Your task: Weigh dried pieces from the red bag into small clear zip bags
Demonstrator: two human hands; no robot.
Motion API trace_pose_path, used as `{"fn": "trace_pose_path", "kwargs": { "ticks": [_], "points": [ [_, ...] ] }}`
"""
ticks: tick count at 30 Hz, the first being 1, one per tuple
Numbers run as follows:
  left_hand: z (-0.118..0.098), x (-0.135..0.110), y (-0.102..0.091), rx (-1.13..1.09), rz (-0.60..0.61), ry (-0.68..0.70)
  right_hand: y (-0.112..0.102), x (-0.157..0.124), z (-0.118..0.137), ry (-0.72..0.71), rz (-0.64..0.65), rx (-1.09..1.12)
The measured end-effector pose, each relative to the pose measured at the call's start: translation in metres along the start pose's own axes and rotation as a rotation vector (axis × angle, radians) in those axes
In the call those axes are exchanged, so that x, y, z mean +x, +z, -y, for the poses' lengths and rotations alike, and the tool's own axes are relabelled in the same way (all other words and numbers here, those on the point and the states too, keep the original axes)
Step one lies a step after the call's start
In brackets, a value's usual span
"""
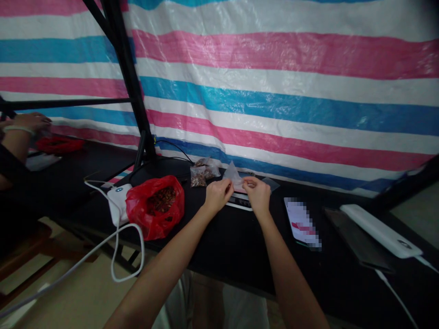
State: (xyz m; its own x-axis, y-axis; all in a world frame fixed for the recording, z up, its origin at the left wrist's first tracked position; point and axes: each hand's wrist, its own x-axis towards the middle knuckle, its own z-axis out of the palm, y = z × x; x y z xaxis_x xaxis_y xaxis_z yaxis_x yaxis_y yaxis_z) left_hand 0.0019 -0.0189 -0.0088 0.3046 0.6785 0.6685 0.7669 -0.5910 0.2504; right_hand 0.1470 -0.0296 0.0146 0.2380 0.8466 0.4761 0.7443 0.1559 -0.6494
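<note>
Clear plastic bag (233, 176) pinched btwn left hand (217, 195) & right hand (258, 195) — both grips closed on it, above black table (226, 242).

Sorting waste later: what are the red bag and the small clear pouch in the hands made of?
Red bag: thin glossy plastic film, by its crinkles and shine. Small clear pouch: likely see-through plastic film, pinched by left hand and right hand.
</note>
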Motion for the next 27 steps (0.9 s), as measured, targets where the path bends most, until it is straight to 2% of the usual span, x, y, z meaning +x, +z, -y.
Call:
{"fn": "trace_pose_path", "kwargs": {
  "ticks": [4, 8, 12, 16, 19, 23, 25, 27],
  "points": [
    [0.0, 0.001, -0.005, 0.012, 0.019, -0.054, 0.002, 0.005, -0.008, -0.036, 0.076, 0.243],
    [0.001, 0.003, -0.006, -0.02, 0.015, -0.087, 0.011, -0.005, 0.005, -0.108, 0.103, 0.196],
    [0.001, 0.004, -0.005, -0.039, -0.05, -0.002, 0.016, -0.01, 0.01, -0.135, 0.101, 0.157],
    [0.002, 0.003, -0.007, 0.013, -0.177, 0.009, 0.014, -0.005, 0.001, -0.049, 0.057, 0.19],
    [0.002, 0.001, -0.011, 0.078, -0.231, 0.049, 0.012, -0.001, -0.005, 0.039, 0.101, 0.249],
    [0.0, 0.002, -0.017, 0.088, -0.056, 0.304, 0.008, -0.001, -0.004, 0.052, 0.15, 0.181],
    [0.0, 0.003, -0.019, 0.091, 0.012, 0.357, 0.006, -0.002, -0.002, 0.029, 0.155, 0.108],
    [0.0, 0.005, -0.019, 0.093, 0.042, 0.351, 0.005, -0.001, -0.001, 0.017, 0.167, 0.067]
  ]
}}
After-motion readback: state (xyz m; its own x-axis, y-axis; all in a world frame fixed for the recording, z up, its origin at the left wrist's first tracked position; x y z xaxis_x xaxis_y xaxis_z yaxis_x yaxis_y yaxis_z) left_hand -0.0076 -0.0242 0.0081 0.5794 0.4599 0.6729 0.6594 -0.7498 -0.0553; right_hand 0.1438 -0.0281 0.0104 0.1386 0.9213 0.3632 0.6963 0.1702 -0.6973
